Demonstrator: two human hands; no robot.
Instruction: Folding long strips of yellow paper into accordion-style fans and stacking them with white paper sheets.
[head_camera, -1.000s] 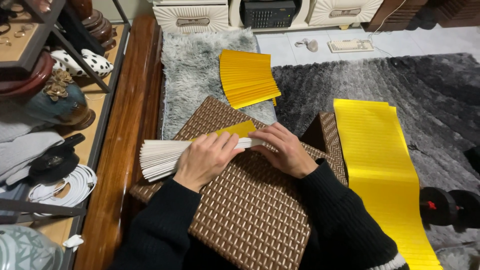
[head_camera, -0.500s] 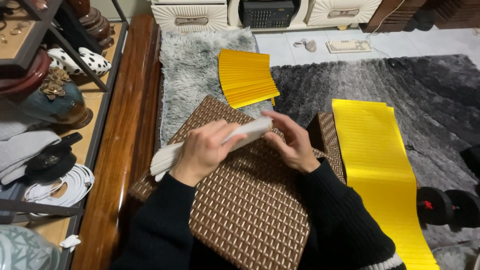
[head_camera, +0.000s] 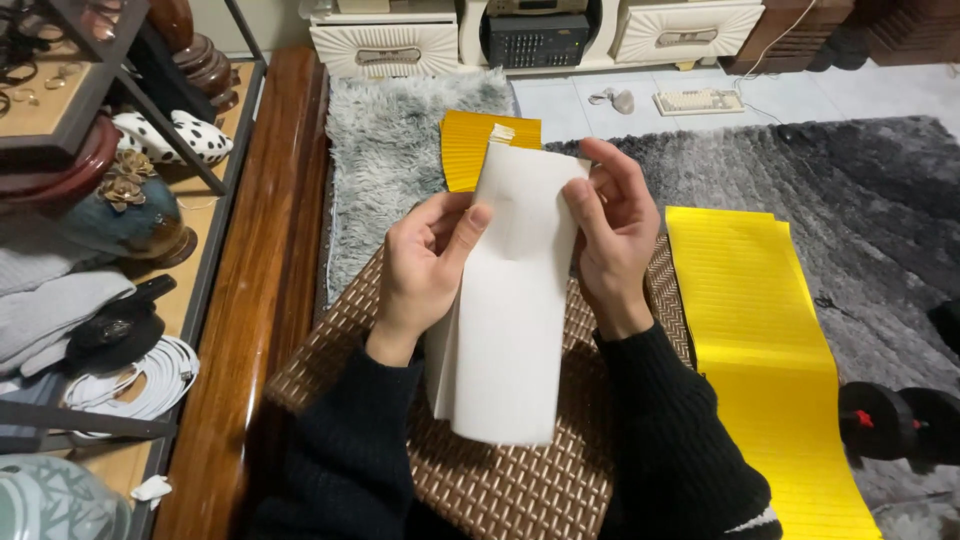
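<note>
Single view only, head-worn camera, looking steeply down and forward over wearer's own forearms. Close range: left hand (head_camera: 425, 265) and right hand (head_camera: 610, 235) fill centre frame, white paper stack (head_camera: 510, 320) between them. Woven brown board (head_camera: 520, 480) runs off bottom edge, right under lens. View tilts far enough forward to catch white cabinets (head_camera: 385, 45) along top edge. Wooden ledge (head_camera: 265, 270) at left, yellow strip (head_camera: 770, 370) at right. No second view, no overlap to report.

Home living room: shaggy rugs (head_camera: 400, 150), ornament shelf (head_camera: 90, 200).
</note>
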